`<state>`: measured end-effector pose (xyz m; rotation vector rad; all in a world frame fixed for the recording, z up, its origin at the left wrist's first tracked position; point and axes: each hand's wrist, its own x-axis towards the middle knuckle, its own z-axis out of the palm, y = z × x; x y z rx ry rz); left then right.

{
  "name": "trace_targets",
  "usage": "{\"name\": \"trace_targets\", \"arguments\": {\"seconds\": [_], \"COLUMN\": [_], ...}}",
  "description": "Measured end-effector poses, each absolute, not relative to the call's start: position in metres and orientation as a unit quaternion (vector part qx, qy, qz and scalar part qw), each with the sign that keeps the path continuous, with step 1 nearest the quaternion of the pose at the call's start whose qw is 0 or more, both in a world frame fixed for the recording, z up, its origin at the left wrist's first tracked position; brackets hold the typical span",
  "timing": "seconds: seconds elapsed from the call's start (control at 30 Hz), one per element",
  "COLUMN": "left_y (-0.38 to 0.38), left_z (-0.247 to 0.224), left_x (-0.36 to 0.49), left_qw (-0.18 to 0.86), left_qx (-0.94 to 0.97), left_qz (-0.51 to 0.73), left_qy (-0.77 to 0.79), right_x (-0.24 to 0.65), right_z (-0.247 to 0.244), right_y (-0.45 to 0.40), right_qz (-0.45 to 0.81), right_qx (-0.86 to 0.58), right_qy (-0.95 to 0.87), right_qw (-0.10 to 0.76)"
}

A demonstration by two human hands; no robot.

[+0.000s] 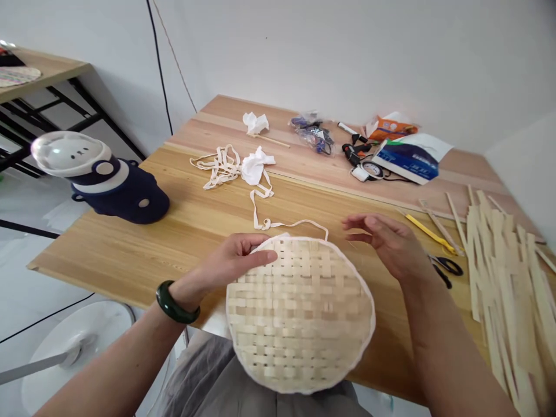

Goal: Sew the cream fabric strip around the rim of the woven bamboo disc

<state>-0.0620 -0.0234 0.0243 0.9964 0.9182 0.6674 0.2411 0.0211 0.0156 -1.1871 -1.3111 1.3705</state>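
A round woven bamboo panel (299,313) with white trim around its rim is tilted up over the table's near edge. My left hand (249,258) grips its upper left edge, thumb on the front face and fingers behind. From the panel's top, a white fabric strip (295,223) runs back across the table to a loose tangle (219,165). My right hand (382,237) is raised to the right of the panel, apart from it. Its fingers are slightly curled and spaced; I see nothing clear in them, though a faint thread shows near the fingertips.
Bamboo strips (499,278) lie at the right, beside black scissors (447,266) and a yellow cutter (430,231). Behind are a tissue pack (406,162), a glue gun (356,152), bagged items (313,130) and crumpled white tissue (256,165). A dark blue figure-shaped container (117,185) stands left.
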Motion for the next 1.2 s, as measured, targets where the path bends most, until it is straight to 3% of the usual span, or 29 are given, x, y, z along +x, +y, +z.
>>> {"name": "trace_targets", "arguments": {"seconds": [0.2,0.27,0.57,1.2], "left_y": [-0.015,-0.014,-0.012,-0.005], "left_z": [0.031,0.031,0.023,0.020], "left_x": [-0.053,-0.052,-0.054,-0.048], "left_qw": [0.697,0.692,0.684,0.700], "left_qx": [0.561,0.572,0.585,0.573], "left_qz": [0.273,0.270,0.249,0.204], "left_qy": [0.353,0.348,0.357,0.374], "right_x": [0.198,0.191,0.197,0.199], "right_z": [0.030,0.030,0.034,0.024], "right_y": [0.026,0.024,0.014,0.008], "right_qz": [0.651,0.648,0.579,0.562], "right_qx": [-0.359,-0.355,-0.430,-0.452], "right_qy": [-0.634,-0.649,-0.640,-0.657], "right_qw": [0.214,0.179,0.265,0.220]}}
